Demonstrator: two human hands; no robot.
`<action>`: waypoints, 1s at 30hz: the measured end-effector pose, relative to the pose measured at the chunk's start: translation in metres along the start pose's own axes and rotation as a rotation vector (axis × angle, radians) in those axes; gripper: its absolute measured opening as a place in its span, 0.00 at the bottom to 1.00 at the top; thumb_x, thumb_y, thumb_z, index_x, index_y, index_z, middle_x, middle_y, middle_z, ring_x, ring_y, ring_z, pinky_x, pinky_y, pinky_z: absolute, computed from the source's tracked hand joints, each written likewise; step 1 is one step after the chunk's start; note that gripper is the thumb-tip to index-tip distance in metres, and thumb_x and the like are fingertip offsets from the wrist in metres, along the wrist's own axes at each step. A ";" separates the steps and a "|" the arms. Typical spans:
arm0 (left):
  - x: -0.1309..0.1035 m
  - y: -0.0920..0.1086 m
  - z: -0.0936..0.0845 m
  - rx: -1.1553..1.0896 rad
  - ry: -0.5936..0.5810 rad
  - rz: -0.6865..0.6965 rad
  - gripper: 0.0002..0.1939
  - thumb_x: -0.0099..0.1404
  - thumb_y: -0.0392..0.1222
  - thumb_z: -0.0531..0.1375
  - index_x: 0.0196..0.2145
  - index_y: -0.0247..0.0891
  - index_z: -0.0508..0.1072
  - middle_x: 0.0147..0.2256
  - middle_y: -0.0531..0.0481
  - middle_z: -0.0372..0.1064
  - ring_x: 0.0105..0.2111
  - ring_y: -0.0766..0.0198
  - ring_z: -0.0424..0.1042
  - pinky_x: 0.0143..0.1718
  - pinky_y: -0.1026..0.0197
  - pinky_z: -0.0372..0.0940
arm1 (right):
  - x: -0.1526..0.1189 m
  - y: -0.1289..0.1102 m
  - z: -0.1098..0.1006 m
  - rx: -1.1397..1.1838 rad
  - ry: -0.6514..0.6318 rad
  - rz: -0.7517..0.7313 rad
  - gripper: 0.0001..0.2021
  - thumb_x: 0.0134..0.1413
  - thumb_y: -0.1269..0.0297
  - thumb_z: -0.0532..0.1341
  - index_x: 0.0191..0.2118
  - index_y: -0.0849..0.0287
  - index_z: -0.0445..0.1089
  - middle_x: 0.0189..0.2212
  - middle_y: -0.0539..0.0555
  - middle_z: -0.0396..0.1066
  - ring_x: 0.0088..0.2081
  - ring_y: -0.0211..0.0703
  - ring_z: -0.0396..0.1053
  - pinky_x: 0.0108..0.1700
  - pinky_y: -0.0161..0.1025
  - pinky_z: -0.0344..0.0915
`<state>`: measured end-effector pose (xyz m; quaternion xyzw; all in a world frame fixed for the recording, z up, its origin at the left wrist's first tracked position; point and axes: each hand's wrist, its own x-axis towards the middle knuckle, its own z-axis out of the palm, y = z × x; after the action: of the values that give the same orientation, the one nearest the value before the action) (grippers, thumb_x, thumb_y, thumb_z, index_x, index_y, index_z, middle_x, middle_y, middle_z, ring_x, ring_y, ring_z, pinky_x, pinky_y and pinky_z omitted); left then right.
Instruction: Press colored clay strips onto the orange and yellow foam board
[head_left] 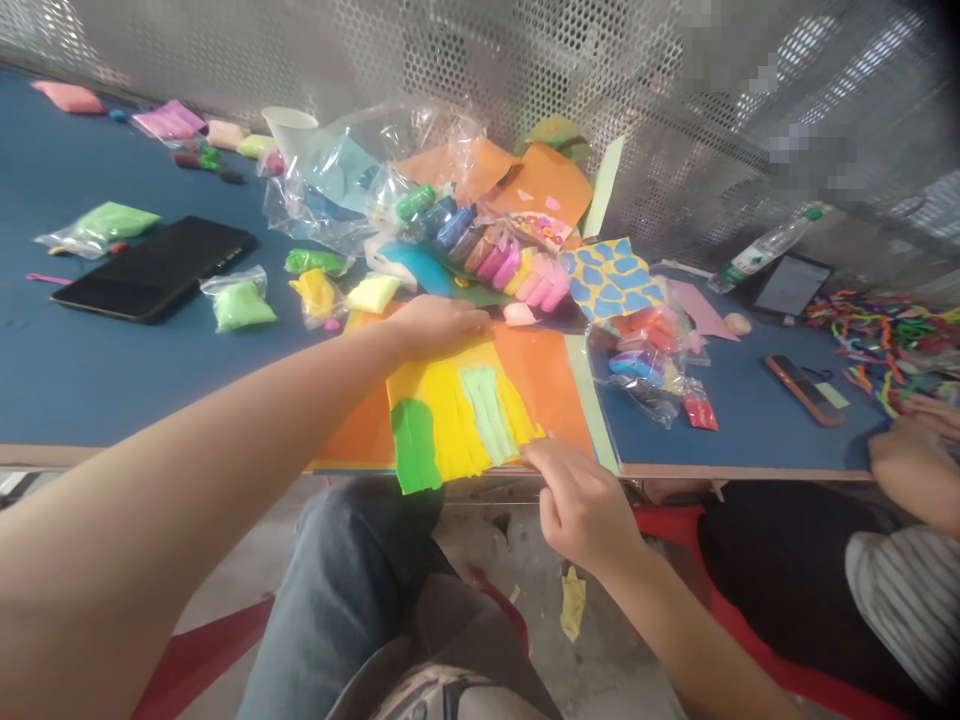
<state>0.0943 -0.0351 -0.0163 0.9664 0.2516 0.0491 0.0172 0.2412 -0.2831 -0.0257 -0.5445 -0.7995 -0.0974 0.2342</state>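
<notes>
A small card covered with modelling clay (450,440) lies at the table's near edge, its lower side jutting slightly past it. Its clay is mostly yellow, with a green patch at the left and a pale green strip right of the middle. My left hand (439,325) lies fairly flat over the card's far edge, fingers pointing right. At the lower right corner, my right hand (589,500) touches the yellow clay with its outstretched index finger; the thumb stays apart and the other fingers curl. Under the card is an orange sheet (555,385).
Several clay packets (240,305) and a black tablet (157,270) lie left. Behind the card are clay sticks (510,265) and a blue-and-yellow patterned card (615,275). A bag of clay (649,355) and a bottle (769,250) stand right, near another person's arm (915,460).
</notes>
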 end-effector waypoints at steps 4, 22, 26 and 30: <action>0.000 0.001 -0.001 0.001 -0.015 -0.016 0.20 0.70 0.48 0.43 0.50 0.48 0.71 0.44 0.50 0.73 0.40 0.59 0.72 0.30 0.62 0.55 | -0.001 0.000 -0.002 0.009 -0.013 0.011 0.19 0.50 0.81 0.48 0.44 0.60 0.67 0.37 0.57 0.76 0.42 0.46 0.75 0.50 0.46 0.73; 0.000 -0.003 0.003 -0.006 -0.011 -0.031 0.22 0.70 0.52 0.42 0.52 0.48 0.70 0.43 0.49 0.73 0.38 0.60 0.73 0.30 0.61 0.58 | 0.018 0.027 -0.006 -0.005 -0.016 0.098 0.19 0.60 0.68 0.53 0.55 0.57 0.67 0.63 0.63 0.57 0.64 0.58 0.53 0.60 0.60 0.58; 0.000 -0.003 0.002 -0.009 -0.005 -0.009 0.21 0.70 0.50 0.44 0.52 0.46 0.69 0.44 0.49 0.73 0.41 0.60 0.72 0.32 0.63 0.58 | 0.031 0.026 0.007 -0.067 -0.204 0.107 0.20 0.64 0.58 0.51 0.59 0.52 0.65 0.67 0.63 0.48 0.67 0.62 0.43 0.63 0.65 0.50; 0.000 -0.002 0.001 -0.015 -0.005 -0.014 0.21 0.71 0.51 0.43 0.52 0.46 0.69 0.44 0.48 0.73 0.41 0.59 0.72 0.31 0.62 0.57 | 0.029 0.023 0.015 -0.082 -0.239 0.132 0.21 0.65 0.54 0.49 0.59 0.51 0.64 0.67 0.61 0.47 0.68 0.60 0.41 0.64 0.64 0.46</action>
<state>0.0932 -0.0330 -0.0179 0.9646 0.2578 0.0483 0.0255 0.2497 -0.2442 -0.0273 -0.6127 -0.7795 -0.0489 0.1208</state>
